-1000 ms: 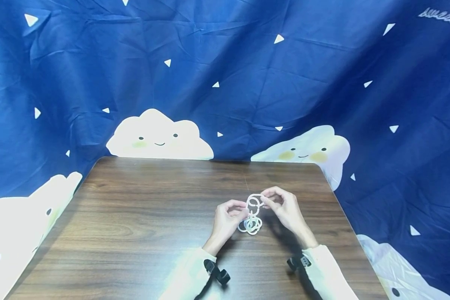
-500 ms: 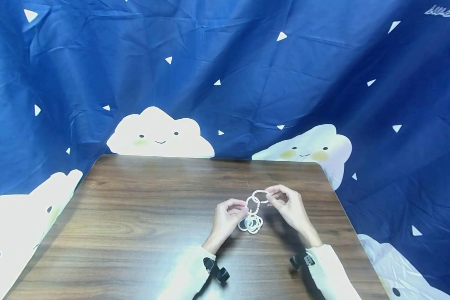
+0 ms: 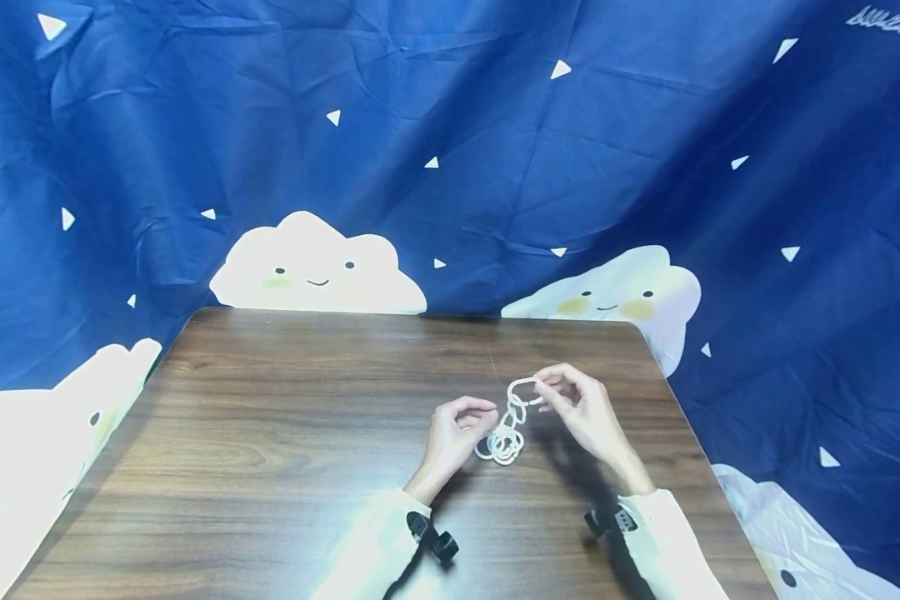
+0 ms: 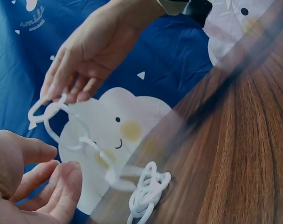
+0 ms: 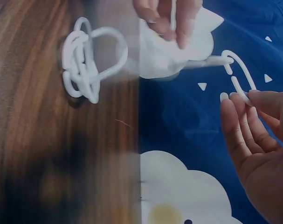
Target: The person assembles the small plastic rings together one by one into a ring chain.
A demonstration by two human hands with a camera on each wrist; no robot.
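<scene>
My right hand [image 3: 587,417] pinches a white plastic C-shaped link [image 5: 246,74] between thumb and fingertips, above the table. More white links hang from it in a chain [image 4: 51,123], some blurred, slanting down to a heap of links [image 5: 79,65] on the wood. In the left wrist view the heap [image 4: 148,193] looks tangled, with loops overlapping. My left hand [image 3: 453,437] hovers beside the chain on its left. Its thumb and fingers [image 4: 66,186] are loosely bent and a little apart, with nothing held between them.
The brown wood-grain table [image 3: 292,400] extends around both hands. Behind it hangs a blue cloth [image 3: 465,100] printed with white clouds and triangles. A black wrist camera [image 3: 432,537] is strapped over the left white sleeve, another [image 3: 610,521] over the right.
My right hand has drawn its link up and to the right, stretching the chain. My left fingers have let go of the link they held, which now hangs in the chain.
</scene>
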